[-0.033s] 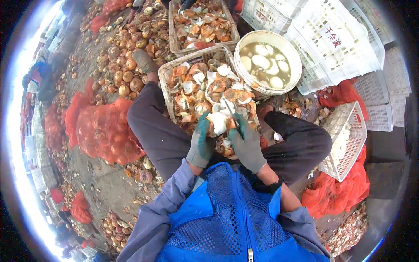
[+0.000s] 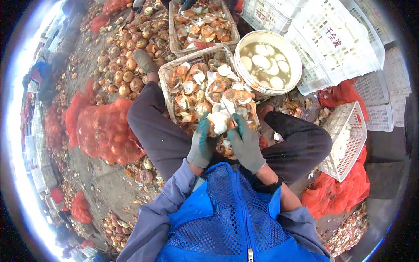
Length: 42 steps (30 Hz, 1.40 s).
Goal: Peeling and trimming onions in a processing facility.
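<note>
My left hand [image 2: 200, 140], in a grey and green glove, is closed round the side of a partly peeled white onion [image 2: 218, 123]. From the right, my gloved right hand [image 2: 245, 144] grips a knife whose thin blade [image 2: 228, 110] points away from me beside the onion. Its handle is hidden in the fingers. Both hands are above the near end of a pale plastic crate [image 2: 164, 83] heaped with brown and white onion skins [image 2: 189, 87]. The crate stands between my spread legs.
A white bucket [image 2: 297, 65] of peeled onions in cloudy water stands beyond, to the right. Another skin-filled crate [image 2: 173, 26] is farther off, with a co-worker's dark glove at its edge. Loose onions [image 2: 124, 89] and a red mesh sack [image 2: 104, 131] lie left; white crates [image 2: 336, 43] stand right.
Hardly anything differs. The knife blade and my right fingers have shifted very slightly beside the onion; my left hand stays put.
</note>
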Each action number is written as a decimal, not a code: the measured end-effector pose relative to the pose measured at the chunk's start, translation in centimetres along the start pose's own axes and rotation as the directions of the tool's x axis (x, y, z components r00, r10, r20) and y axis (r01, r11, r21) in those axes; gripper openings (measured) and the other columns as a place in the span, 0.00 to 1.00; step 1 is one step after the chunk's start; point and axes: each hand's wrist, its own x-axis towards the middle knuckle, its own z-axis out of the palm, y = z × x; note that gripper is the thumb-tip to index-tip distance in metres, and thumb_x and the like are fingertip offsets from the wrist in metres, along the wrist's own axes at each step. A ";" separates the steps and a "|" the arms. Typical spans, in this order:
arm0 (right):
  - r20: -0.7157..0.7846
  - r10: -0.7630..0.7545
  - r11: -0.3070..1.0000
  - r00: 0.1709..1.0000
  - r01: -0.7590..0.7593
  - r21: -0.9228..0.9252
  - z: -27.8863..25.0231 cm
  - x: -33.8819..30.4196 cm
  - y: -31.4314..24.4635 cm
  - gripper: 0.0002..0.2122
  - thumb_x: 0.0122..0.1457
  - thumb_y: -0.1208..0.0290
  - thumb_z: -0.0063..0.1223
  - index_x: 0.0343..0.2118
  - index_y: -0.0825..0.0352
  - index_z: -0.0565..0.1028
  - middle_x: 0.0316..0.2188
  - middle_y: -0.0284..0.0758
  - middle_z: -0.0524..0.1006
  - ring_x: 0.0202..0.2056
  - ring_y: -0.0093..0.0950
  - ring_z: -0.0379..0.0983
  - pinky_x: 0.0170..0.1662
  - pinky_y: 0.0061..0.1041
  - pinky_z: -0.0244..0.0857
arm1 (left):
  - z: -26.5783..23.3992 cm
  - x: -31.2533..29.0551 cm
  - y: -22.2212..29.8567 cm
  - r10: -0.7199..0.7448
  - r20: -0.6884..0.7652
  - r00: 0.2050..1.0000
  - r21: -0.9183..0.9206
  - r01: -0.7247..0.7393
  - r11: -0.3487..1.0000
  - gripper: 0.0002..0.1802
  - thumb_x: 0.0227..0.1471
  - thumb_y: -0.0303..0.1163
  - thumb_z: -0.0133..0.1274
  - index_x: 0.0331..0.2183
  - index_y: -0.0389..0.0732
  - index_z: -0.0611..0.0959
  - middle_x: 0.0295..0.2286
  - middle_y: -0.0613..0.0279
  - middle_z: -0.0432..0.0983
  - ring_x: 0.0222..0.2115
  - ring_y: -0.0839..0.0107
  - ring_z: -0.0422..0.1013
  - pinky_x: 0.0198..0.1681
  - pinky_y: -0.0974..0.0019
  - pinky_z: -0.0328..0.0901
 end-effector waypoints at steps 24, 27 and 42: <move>0.122 0.195 0.973 0.973 -0.207 0.102 1.2 0.6 5.0 0.21 0.70 0.69 0.54 0.64 0.69 0.74 0.42 0.50 0.83 0.39 0.41 0.83 0.41 0.39 0.77 | -0.3 0.8 -1.5 -0.037 0.010 0.999 -0.231 0.038 0.972 0.37 0.71 0.53 0.54 0.65 0.32 0.72 0.61 0.49 0.75 0.61 0.54 0.73 0.68 0.49 0.68; 0.091 0.362 0.885 0.928 -0.373 0.277 0.4 0.8 2.6 0.18 0.70 0.67 0.52 0.58 0.69 0.77 0.37 0.43 0.83 0.34 0.29 0.80 0.35 0.34 0.75 | -0.2 0.4 -1.2 -0.010 0.061 0.998 -0.096 0.016 0.995 0.39 0.70 0.56 0.53 0.65 0.33 0.71 0.61 0.49 0.75 0.61 0.53 0.73 0.68 0.47 0.67; 0.067 0.337 0.868 0.939 -0.338 0.364 -2.0 2.5 2.8 0.18 0.72 0.61 0.56 0.46 0.76 0.82 0.33 0.31 0.80 0.34 0.15 0.72 0.36 0.23 0.68 | -0.5 0.1 -1.7 -0.136 0.161 0.977 0.016 0.135 0.991 0.42 0.68 0.59 0.54 0.68 0.38 0.70 0.63 0.54 0.74 0.62 0.59 0.73 0.69 0.50 0.66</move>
